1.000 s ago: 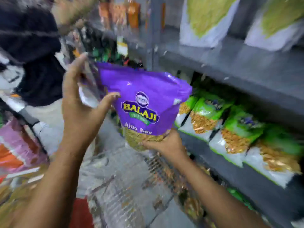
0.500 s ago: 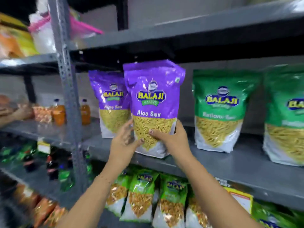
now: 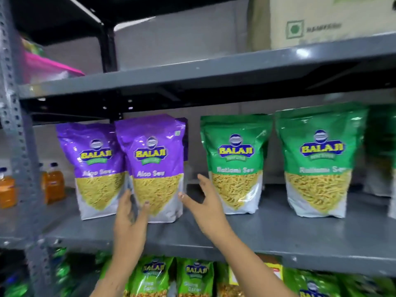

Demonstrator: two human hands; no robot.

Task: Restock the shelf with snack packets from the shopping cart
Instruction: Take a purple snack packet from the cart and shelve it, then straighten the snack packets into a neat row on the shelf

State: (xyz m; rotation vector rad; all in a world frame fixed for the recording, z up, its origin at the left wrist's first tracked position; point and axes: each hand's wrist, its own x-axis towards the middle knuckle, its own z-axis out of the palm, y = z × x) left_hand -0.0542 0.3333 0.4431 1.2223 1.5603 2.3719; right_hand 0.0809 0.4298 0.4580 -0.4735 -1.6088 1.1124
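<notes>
A purple Aloo Sev packet (image 3: pixel 153 168) stands upright on the grey middle shelf (image 3: pixel 267 234), overlapping a second purple packet (image 3: pixel 94 168) to its left. Another purple packet peeks out behind it. My left hand (image 3: pixel 130 215) rests with its fingers against the lower left of the front packet, fingers apart. My right hand (image 3: pixel 203 202) hovers open just right of the packet, its thumb near the packet's lower right edge. The shopping cart is out of view.
Two green Ratlami Sev packets (image 3: pixel 235 163) (image 3: pixel 319 163) stand to the right on the same shelf. Orange drink bottles (image 3: pixel 52 183) sit on the left bay. A cardboard box (image 3: pixel 325 20) is on the top shelf. Small green packets (image 3: pixel 156 277) fill the shelf below.
The purple packet was carried from cart height up to the shelf and now stands on it. My right hand has come off it and opened; my left hand has loosened.
</notes>
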